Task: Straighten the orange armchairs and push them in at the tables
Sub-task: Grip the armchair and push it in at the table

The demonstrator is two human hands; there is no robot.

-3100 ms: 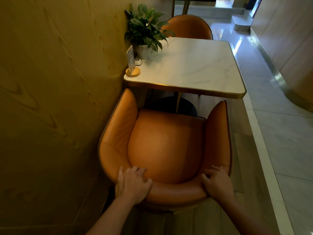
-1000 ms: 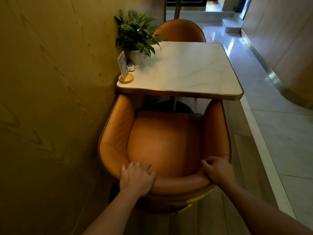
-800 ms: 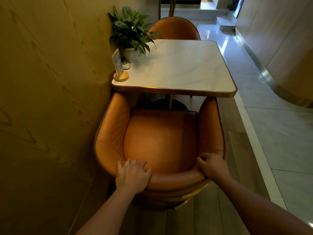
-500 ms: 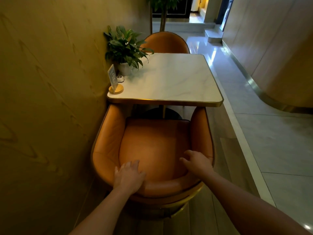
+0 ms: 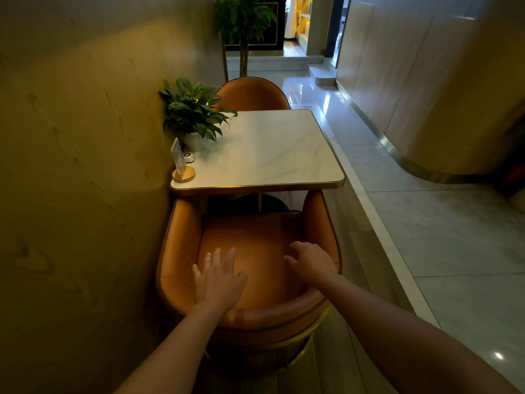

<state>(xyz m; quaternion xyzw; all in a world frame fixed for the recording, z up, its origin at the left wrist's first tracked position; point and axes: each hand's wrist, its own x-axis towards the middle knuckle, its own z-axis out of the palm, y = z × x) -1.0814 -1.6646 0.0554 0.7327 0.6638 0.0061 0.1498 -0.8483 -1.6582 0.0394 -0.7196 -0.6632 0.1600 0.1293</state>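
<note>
An orange armchair (image 5: 250, 240) stands just below me, its two arm fronts tucked under the near edge of a white marble table (image 5: 272, 149) with a gold rim. My left hand (image 5: 217, 278) hovers over the chair's curved back with fingers spread and straight, holding nothing. My right hand (image 5: 311, 264) sits over the inner right side of the backrest, fingers loosely bent, gripping nothing. A second orange armchair (image 5: 251, 93) is pushed in at the table's far side; only its back shows.
A wood-grain wall (image 5: 85, 166) runs close along the left. On the table's left edge stand a potted plant (image 5: 193, 112), a small sign on a round base (image 5: 181, 166) and a white call button (image 5: 189, 157). A glossy tiled aisle (image 5: 426, 223) lies right.
The near armchair slid forward until its arms went under the table edge. Both hands then let go of the backrest and lifted over the seat. My view rose.
</note>
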